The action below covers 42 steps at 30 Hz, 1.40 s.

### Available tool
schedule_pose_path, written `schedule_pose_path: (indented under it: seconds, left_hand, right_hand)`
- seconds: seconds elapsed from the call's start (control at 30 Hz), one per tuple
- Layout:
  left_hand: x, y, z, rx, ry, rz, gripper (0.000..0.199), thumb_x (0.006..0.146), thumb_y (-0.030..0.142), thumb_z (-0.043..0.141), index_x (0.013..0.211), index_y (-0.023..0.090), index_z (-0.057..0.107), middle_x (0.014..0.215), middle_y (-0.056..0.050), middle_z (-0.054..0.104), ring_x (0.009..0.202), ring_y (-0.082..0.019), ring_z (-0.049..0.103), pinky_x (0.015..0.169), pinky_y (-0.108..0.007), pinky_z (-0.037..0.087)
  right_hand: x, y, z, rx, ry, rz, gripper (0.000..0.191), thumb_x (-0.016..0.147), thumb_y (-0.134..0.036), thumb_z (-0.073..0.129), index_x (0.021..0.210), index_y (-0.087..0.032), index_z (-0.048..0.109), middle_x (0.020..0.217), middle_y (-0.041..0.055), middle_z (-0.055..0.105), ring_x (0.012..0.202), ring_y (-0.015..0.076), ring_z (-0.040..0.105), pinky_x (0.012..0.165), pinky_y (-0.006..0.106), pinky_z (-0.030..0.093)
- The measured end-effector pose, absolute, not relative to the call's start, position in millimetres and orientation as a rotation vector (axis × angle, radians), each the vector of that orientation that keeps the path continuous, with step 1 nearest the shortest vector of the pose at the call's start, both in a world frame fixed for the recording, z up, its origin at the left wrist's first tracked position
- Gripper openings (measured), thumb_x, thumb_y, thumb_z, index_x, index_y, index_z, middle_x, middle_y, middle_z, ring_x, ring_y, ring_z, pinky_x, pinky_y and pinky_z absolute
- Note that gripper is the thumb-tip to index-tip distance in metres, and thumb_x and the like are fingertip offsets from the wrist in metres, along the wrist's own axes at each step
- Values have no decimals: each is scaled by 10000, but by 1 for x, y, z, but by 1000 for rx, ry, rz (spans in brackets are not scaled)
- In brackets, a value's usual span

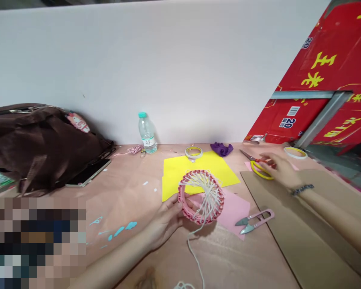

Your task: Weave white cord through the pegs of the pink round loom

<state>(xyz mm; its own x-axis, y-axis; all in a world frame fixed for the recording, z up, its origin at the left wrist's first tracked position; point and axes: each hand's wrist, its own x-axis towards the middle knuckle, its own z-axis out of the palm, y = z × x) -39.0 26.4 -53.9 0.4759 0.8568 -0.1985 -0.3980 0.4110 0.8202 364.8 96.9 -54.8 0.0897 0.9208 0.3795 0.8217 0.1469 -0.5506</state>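
Left hand (165, 222) gripping pink ring (198, 216), right hand's (281, 170) hold on yellow-handled scissors (260, 170) unclear

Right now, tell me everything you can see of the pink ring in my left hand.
The pink ring is a round band of folded-looking links, material unclear. White cord crosses its opening, bunching centrally, one end trailing toward the table. The left hand grips its near side, holding it tilted above yellow paper.
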Motion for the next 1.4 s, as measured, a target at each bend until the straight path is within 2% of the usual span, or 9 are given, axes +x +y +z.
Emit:
schedule_pose_path:
  seconds: [0.13,0.23,0.57,0.8,0.93,1.0,1.1,1.2,1.4]
  left_hand:
    - [-37,26,-54,753,647,894,278,793,295,662,1019,150,588,904,-67,664,796,-152,627,735,-288,482]
    - [-37,26,-56,767,626,894,274,780,284,677,992,141,580,873,-63,660,767,-142,623,729,-272,472]
    - [-33,4,-52,981,719,892,591,652,333,771,1151,214,477,1083,-80,596,910,-171,622,792,-299,466]
    - [-34,-15,-46,1499,774,602,297,848,428,518,829,141,593,663,-13,552,554,-112,518,593,-278,447]
    - [-46,-24,-27,1972,591,1019,299,892,395,455,779,169,615,1163,-124,579,1138,-236,487,988,-409,352]
    - [-50,-26,-25,1949,438,992,301,903,399,436,803,173,609,1167,-129,588,1202,-248,448,1018,-430,322]
    - [-47,-24,-36,1533,429,798,304,893,451,439,796,175,525,715,-39,584,791,-167,581,798,-359,463]
    - [-40,-18,-52,1159,549,717,330,836,498,512,761,202,388,513,98,331,440,-65,342,529,-227,415]
    - [-43,-9,-51,1710,925,544,238,784,385,607,816,191,473,641,51,481,557,-91,418,532,-201,321]
  right_hand:
    - [252,15,-53,-1245,-1494,1173,413,899,-505,455,1215,-239,449,1054,78,599,655,141,596,530,279,493]
    - [196,-26,-56,-1079,-1258,1480,363,873,-427,565,1168,-232,482,940,45,616,685,121,591,583,251,500]
    - [161,-11,-46,-972,-1132,1202,260,821,-418,645,891,-173,596,841,31,644,748,152,643,714,312,561]
    - [162,-15,-32,-1091,-1234,996,288,804,-446,648,849,-166,596,806,24,624,707,161,651,662,288,564]
    - [166,-10,-43,-1088,-1201,943,295,811,-456,634,843,-167,586,809,28,619,708,163,641,652,288,555]
    - [167,-5,-53,-1067,-1178,958,295,813,-454,630,859,-165,590,829,34,622,722,165,633,675,303,556]
    - [168,-1,-66,-1064,-1164,951,294,814,-450,629,889,-169,587,850,33,610,737,161,623,692,313,555]
    - [168,-1,-70,-1049,-1101,942,361,793,-455,648,1028,-206,531,956,27,583,727,149,622,660,315,561]
    - [166,-6,-65,-1017,-1056,898,354,785,-385,679,1010,-226,457,978,9,538,698,124,617,631,296,567]
